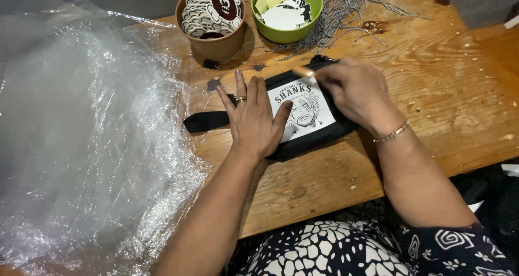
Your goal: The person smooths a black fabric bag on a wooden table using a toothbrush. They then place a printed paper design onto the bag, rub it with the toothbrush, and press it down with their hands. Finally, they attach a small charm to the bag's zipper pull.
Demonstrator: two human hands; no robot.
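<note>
A small black pouch (319, 137) with a white printed drawing of a face lies on the wooden table (443, 92). My left hand (252, 116) presses flat on its left end, fingers spread, a ring on one finger. My right hand (354, 89) rests on the pouch's upper right corner, fingers pinched together there; a thin bracelet circles the wrist. Whether the fingers pinch a zipper pull or something else is blurred. A black strap (205, 121) runs out from the pouch to the left.
A brown paper cup (216, 45) of round stickers and a green bowl (289, 34) of paper tags stand at the back. Grey ball chains (357, 6) lie heaped behind the bowl. Crumpled clear plastic sheeting (81, 141) covers the left side.
</note>
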